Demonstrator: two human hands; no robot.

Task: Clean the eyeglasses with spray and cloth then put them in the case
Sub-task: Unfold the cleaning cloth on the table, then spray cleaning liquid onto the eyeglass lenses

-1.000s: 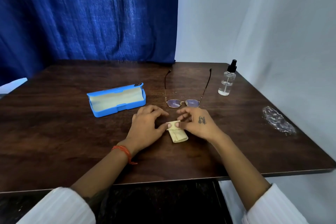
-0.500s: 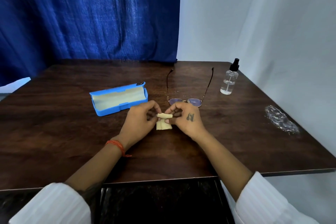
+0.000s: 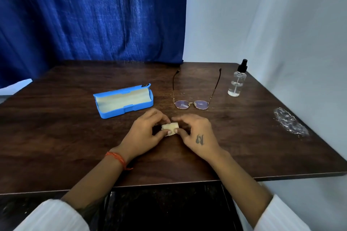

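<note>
Both hands meet at frame center over the table [image 3: 75, 146]. Left hand [image 3: 145, 133] and right hand [image 3: 195, 133] each pinch a small folded yellow cloth [image 3: 170, 128] between thumb and curled fingers; cloth looks just above the table or touching it, hard to tell. Eyeglasses [image 3: 191, 104] lie just above the hands in frame, lenses toward the person, temples open and pointing away, apart from the hands. Blue case [image 3: 124, 102] sits open left of the eyeglasses, pale lining showing, nothing inside. Spray bottle [image 3: 236, 80] stands upright at upper right of the table, clear with black nozzle, well apart from the hands. Crumpled clear plastic [image 3: 290, 122] lies near the table's right edge. Orange thread bracelet [image 3: 116, 157] on left wrist, white sleeves at bottom corners. Table is dark wood grain. Blue curtain [image 3: 84, 15] fills upper left, white wall [image 3: 262, 15] upper right.
</note>
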